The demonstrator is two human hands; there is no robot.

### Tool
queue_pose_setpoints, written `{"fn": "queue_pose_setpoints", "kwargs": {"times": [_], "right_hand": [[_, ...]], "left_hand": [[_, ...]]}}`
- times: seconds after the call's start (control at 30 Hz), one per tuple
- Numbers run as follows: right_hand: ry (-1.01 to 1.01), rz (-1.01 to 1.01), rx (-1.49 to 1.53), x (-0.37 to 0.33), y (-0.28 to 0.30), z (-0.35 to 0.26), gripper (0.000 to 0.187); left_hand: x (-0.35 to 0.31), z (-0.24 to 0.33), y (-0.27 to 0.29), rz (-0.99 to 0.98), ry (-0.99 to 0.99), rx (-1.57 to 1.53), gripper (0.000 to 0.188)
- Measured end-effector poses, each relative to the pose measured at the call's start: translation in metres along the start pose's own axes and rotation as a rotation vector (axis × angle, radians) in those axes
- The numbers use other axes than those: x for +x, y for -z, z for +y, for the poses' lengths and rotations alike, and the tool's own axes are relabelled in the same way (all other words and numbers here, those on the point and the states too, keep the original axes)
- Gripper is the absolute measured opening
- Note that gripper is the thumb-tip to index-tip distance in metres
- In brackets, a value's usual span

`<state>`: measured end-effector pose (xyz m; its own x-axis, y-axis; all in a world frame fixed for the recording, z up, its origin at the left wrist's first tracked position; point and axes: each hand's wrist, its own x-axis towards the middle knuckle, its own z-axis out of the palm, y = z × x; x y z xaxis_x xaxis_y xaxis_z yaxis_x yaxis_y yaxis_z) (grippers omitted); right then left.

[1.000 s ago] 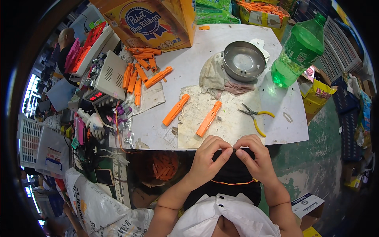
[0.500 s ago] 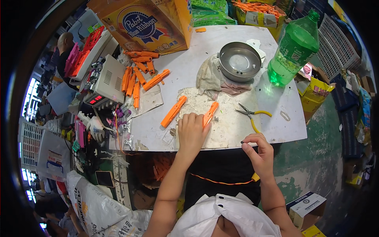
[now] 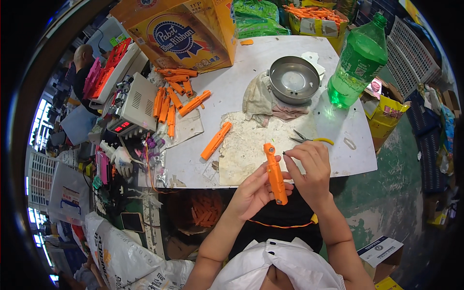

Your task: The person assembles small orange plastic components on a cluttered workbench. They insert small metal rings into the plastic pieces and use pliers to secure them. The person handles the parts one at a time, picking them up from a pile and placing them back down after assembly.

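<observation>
My left hand holds a long orange plastic housing upright above the table's near edge, with fingers wrapped behind it and a round boss at its top. Close to that top end, on its right, my right hand pinches a tiny dark piece between thumb and forefinger. The piece is too small to name. Behind the right hand lie pliers with yellow handles, partly covered by the fingers. A second orange housing rests left of the worn pale work mat.
A metal bowl stands on a rag at the back. To its right is a green bottle. Several orange housings are heaped beside a cardboard carton and a grey power unit. An orange-filled bin sits below the table.
My left hand has lifted the orange housing off the mat and brought it toward me, turned upright. My right hand has moved up and left with the tiny dark piece, beside the housing.
</observation>
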<state>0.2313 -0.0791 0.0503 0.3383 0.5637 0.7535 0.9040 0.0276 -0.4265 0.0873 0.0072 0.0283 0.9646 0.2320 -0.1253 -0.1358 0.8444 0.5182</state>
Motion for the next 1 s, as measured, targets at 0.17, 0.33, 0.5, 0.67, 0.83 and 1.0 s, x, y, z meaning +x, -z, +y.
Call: {"fn": "queue_pose_setpoints", "kwargs": {"times": [0.17, 0.33, 0.5, 0.67, 0.83, 1.0], "right_hand": [[0.095, -0.035, -0.025, 0.0, -0.003, 0.003, 0.019], [0.142, -0.055, -0.047, 0.002, -0.001, 0.001, 0.02], [0.168, -0.074, -0.107, 0.002, 0.001, 0.001, 0.021], [0.195, -0.108, -0.135, 0.001, 0.004, 0.0, 0.023], [0.122, -0.113, -0.043, -0.002, 0.003, 0.0, 0.021], [-0.127, -0.16, 0.222, -0.003, 0.003, 0.005, 0.015]], "left_hand": [[-0.001, -0.006, 0.0, 0.065, 0.003, 0.142, 0.048], [-0.003, -0.008, -0.002, 0.072, 0.016, 0.184, 0.048], [-0.004, -0.008, -0.002, 0.077, 0.005, 0.192, 0.051], [-0.005, -0.009, 0.0, 0.081, 0.007, 0.201, 0.052], [-0.005, -0.009, 0.0, 0.069, 0.02, 0.175, 0.052], [-0.008, -0.011, 0.007, -0.008, 0.074, 0.001, 0.05]]}}
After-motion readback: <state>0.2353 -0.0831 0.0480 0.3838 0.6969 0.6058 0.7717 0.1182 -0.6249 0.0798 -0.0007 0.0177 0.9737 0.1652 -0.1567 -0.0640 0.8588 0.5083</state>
